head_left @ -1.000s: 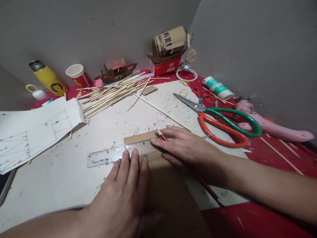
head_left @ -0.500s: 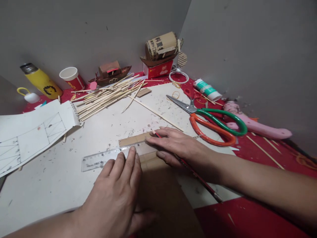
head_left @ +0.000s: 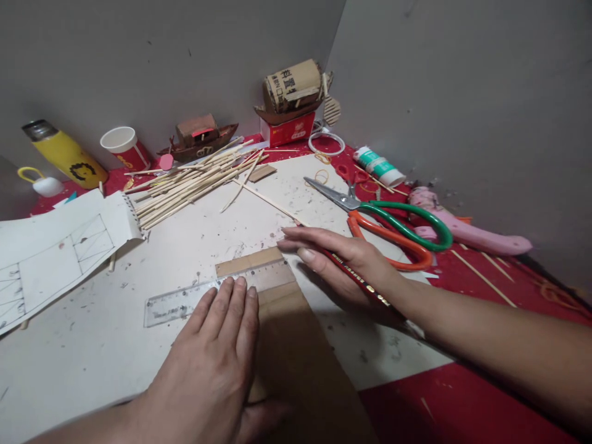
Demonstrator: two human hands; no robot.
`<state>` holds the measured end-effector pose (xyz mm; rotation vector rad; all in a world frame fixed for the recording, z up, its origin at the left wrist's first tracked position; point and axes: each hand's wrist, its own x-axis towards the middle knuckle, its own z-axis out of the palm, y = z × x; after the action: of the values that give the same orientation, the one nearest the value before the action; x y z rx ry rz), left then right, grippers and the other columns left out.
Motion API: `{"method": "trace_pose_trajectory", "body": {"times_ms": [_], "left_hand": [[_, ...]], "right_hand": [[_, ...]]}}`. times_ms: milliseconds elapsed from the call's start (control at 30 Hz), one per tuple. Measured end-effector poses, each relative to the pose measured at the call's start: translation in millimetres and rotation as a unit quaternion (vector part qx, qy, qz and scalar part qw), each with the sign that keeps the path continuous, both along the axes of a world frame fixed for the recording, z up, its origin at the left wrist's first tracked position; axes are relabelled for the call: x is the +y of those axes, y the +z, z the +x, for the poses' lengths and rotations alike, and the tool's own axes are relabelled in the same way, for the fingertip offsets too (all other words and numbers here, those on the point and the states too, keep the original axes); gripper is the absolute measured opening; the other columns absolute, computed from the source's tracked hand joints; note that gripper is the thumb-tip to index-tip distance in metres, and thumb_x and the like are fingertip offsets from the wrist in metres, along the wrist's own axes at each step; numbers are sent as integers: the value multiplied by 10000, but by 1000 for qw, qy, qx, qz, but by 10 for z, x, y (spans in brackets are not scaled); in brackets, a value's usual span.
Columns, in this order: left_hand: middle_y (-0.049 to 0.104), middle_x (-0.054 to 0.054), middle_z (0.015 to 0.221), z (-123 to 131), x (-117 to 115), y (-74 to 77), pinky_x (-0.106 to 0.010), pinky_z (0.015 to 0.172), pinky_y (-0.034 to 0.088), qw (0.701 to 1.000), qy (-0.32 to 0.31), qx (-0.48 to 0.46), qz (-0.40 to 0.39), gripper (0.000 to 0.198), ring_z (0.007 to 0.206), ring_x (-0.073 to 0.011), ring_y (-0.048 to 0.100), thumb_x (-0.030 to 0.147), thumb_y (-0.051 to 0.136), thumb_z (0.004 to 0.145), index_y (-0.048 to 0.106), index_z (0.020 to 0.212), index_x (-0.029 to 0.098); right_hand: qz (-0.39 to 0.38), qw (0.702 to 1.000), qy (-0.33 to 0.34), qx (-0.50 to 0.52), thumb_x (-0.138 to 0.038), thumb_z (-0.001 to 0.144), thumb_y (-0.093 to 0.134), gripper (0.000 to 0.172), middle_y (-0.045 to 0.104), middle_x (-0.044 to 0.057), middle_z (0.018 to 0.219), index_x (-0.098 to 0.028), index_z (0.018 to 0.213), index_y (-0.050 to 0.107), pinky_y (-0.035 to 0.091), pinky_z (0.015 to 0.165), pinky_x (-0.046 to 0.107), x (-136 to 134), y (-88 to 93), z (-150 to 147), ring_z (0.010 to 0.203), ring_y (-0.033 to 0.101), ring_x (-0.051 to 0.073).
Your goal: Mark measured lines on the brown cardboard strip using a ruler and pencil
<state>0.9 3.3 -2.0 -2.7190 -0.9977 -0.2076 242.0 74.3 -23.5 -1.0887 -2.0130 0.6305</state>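
Presently: clear ruler (head_left: pixel 272 275), lying across cardboard (head_left: pixel 300 345), under left hand (head_left: pixel 215 351), flat, fingers extended; red pencil (head_left: pixel 351 275), gripped in right hand (head_left: pixel 340 262). Hazard: uneven finger pressure could skew ruler.

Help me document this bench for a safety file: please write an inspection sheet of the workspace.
Surface: scuffed white board over a red tabletop.
Work items: clear ruler lying across brown cardboard; dark red pencil.
Clutter: heaped wooden sticks; large scissors with green and orange handles.
Hands: left hand flat on the ruler; right hand holding the pencil.
Cables: white coil near a red box, possibly a cable.
Surroundings: grey walls; brown model boat and yellow bottle alongside.
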Motion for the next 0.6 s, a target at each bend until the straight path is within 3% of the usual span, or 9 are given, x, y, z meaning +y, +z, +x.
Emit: {"method": "trace_pose_trajectory", "body": {"times_ms": [267, 600], "left_hand": [[592, -347, 1293, 36, 25, 70, -516, 823, 576, 999, -21, 26, 18, 1044, 1113, -476, 662, 772, 661, 658, 592, 1254, -83], [587, -338, 1324, 16, 6, 35, -518, 875, 548, 1000, -11, 13, 11, 995, 1147, -467, 644, 759, 611, 728, 589, 1280, -68]], "right_hand": [[-26, 1000, -13, -8, -253, 987, 494, 347, 762, 102, 1148, -142, 1294, 611, 559, 1015, 377, 3, -21, 0, 1101, 711, 208], [-17, 999, -10, -25, -253, 986, 484, 349, 762, 103, 1145, -138, 1290, 612, 551, 1030, 381, 20, -21, 5, 1162, 684, 221]]}}
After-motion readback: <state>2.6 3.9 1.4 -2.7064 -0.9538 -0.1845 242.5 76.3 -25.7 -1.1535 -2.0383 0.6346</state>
